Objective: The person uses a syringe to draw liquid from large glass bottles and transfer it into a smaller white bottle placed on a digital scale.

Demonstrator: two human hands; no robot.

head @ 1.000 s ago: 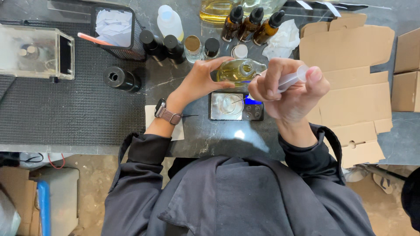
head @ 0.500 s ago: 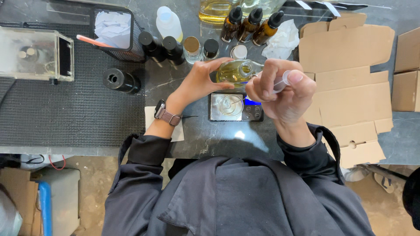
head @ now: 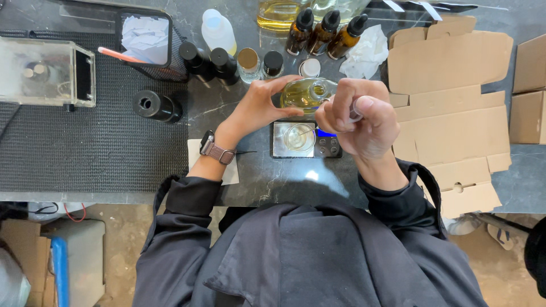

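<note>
The left hand curls around a clear glass bottle of yellowish liquid, fingers on its far side and thumb on its near side, holding it tilted just above a small digital scale that sits on the dark worktop near the person's body. The right hand is bunched close to the bottle's right side, its fingers pressed together and pinching a thin clear pipette whose tip points toward the bottle's mouth; how far the tip goes in cannot be told. A small round glass vessel rests on the scale's shiny plate. Farther away stand three amber dropper bottles with black tops, and to their right lies a crumpled white tissue. Left of the held bottle are two black capped bottles, a white plastic squeeze bottle and small jars. A black mesh basket holding crumpled paper stands on a black ribbed mat at the left, with a black cylinder lying near it and a clear box at the far left. Flattened cardboard covers the worktop's right side.
</note>
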